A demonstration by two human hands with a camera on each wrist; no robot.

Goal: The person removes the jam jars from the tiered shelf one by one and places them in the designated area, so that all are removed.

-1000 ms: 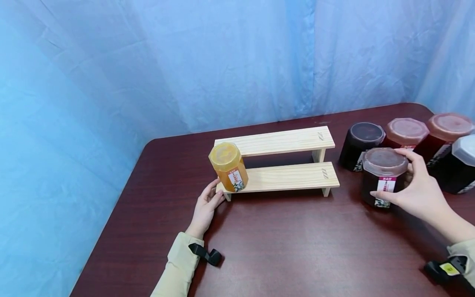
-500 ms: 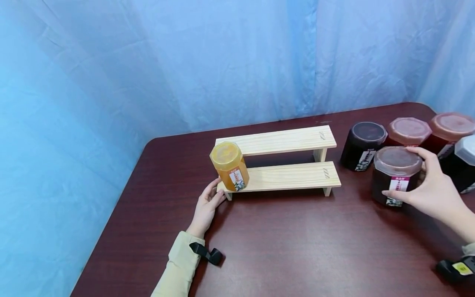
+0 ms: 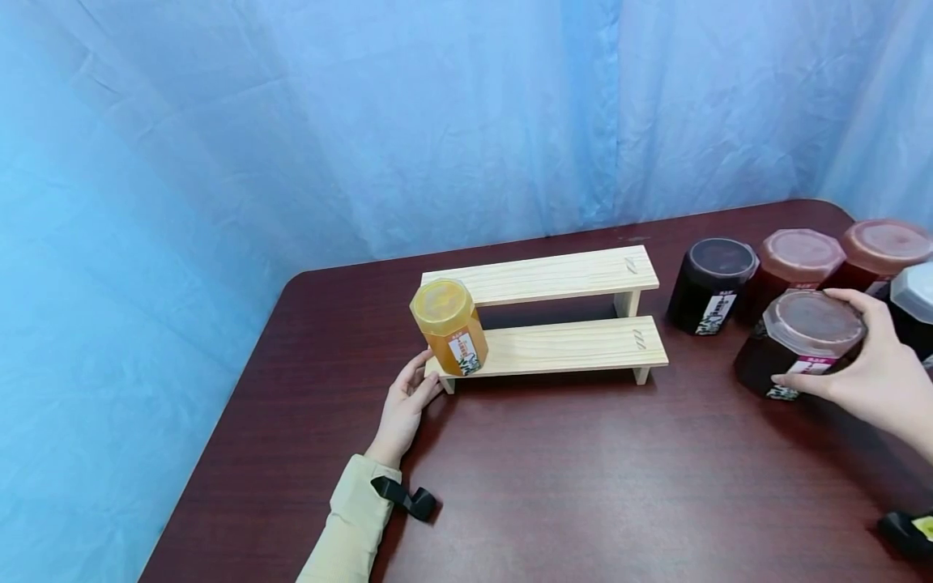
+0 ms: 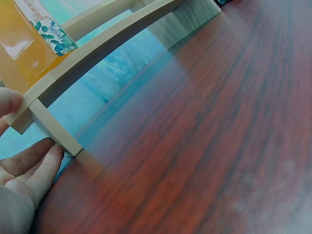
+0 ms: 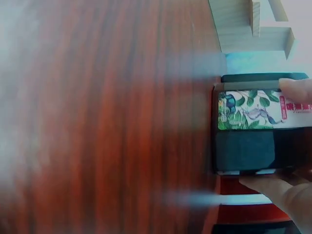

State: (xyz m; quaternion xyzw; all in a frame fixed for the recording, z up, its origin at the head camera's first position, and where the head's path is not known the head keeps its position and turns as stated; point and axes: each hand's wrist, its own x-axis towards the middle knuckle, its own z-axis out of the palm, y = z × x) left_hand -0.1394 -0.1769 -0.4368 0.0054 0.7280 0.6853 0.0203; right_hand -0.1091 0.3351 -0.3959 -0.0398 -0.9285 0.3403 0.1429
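My right hand (image 3: 878,376) grips a dark jar (image 3: 812,324) with a clear octagonal lid, thumb over its label and fingers round the far side. In the head view this jar leans slightly; the right wrist view shows its leafy label (image 5: 253,109) close up. My left hand (image 3: 401,405) holds the left end of a two-tier pale wooden shelf rack (image 3: 568,348). The left wrist view has the thumb at the board's end and the fingers against the rack's leg (image 4: 56,129). Above it, a yellow-orange jar (image 3: 448,328) stands on the lower tier's left end.
Close behind the held jar stand a black jar (image 3: 710,283), two red jars with pinkish lids (image 3: 802,255), and a dark jar with a white lid (image 3: 914,295), partly out of frame. The dark red table (image 3: 554,486) ends at blue curtains (image 3: 452,121) behind and on the left.
My right hand has carried the dark jar to the right, towards the other jars, and the jar leans more now. The left hand, rack and yellow-orange jar stay in place.
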